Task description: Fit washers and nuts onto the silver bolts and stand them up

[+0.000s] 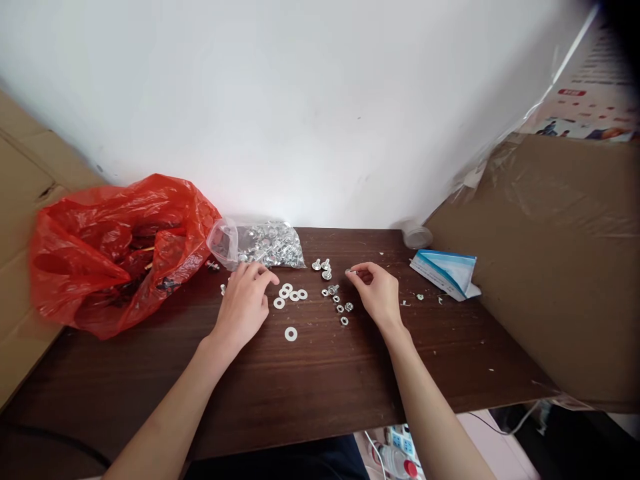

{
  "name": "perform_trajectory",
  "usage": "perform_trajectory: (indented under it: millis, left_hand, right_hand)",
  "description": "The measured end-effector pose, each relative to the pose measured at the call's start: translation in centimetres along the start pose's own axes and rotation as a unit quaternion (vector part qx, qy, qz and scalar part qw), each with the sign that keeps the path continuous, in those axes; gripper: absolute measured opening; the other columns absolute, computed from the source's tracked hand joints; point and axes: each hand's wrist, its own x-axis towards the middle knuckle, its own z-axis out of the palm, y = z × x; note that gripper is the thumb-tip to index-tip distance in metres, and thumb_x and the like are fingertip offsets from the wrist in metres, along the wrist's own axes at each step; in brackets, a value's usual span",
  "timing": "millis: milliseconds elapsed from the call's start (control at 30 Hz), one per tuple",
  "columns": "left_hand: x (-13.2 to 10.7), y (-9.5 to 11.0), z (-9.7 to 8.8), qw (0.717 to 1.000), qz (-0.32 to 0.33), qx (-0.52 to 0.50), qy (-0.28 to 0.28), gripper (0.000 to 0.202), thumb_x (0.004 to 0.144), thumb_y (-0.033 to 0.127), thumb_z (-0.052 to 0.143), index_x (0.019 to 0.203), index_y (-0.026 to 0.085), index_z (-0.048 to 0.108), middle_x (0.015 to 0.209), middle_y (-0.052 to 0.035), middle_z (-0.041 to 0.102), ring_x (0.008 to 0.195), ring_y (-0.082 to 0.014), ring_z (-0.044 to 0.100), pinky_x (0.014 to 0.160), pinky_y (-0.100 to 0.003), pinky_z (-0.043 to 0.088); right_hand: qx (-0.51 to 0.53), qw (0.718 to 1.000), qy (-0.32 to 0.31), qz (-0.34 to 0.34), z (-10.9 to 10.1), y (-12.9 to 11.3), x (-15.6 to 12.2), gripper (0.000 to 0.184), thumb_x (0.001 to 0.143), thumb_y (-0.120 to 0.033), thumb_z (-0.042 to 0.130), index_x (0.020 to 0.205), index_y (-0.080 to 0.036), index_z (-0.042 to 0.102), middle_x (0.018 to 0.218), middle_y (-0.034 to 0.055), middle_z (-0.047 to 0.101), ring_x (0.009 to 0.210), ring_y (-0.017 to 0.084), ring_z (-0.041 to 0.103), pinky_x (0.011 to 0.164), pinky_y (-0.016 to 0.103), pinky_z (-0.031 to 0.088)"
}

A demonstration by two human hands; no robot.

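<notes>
My left hand hovers palm down at the left of the flat washers, fingers loosely spread and thumb apart, with nothing seen in it. Several more washers lie just past its fingertips. Thumb and index finger of my right hand are pinched on a small metal fastener; its exact kind is too small to tell. Between the hands are several nuts and a cluster of silver bolts. Behind my left hand lies a clear bag of metal fasteners.
On the left a crumpled red plastic bag stands open. Far right are a blue-and-white packet and a round clear lid-like piece. Cardboard walls both sides of the dark wooden table. A white wall rises behind.
</notes>
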Motion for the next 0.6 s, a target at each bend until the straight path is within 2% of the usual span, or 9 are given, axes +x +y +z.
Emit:
perform_trajectory:
  millis: [267, 433, 600]
  left_hand:
    - [-0.28, -0.4, 0.21, 1.0, 0.003, -0.01, -0.008, 0.049, 0.063, -0.013, 0.037, 0.094, 0.016, 0.062, 0.108, -0.0085, 0.053, 0.103, -0.0237, 0.049, 0.085, -0.04, 0.049]
    - [-0.37, -0.69, 0.19, 1.0, -0.009, -0.013, 0.001, 0.051, 0.06, -0.012, 0.039, 0.095, 0.017, 0.062, 0.108, -0.0089, 0.053, 0.101, -0.0263, 0.05, 0.08, -0.043, 0.05]
    - [-0.23, -0.61, 0.18, 0.999, 0.001, -0.038, 0.022, 0.052, 0.06, -0.013, 0.038, 0.095, 0.017, 0.062, 0.108, -0.0083, 0.054, 0.101, -0.0249, 0.051, 0.086, -0.044, 0.048]
  right_hand:
    - [-0.026, 0.997, -0.019, -0.077, 0.46, 0.41, -0.12, 0.025, 0.083, -0.034, 0.052, 0.086, -0.016, 0.069, 0.085, 0.0075, 0.066, 0.072, 0.018, 0.059, 0.073, 0.032, 0.047]
    - [-0.041, 0.995, -0.03, -0.088, 0.72, 0.42, -0.17, 0.023, 0.084, -0.029, 0.051, 0.089, -0.015, 0.069, 0.087, 0.0074, 0.066, 0.072, 0.017, 0.059, 0.073, 0.032, 0.047]
    - [-0.04, 0.995, -0.029, -0.082, 0.91, 0.49, -0.11, 0.025, 0.085, -0.029, 0.051, 0.095, -0.015, 0.069, 0.09, 0.0081, 0.066, 0.068, 0.016, 0.058, 0.072, 0.032, 0.047]
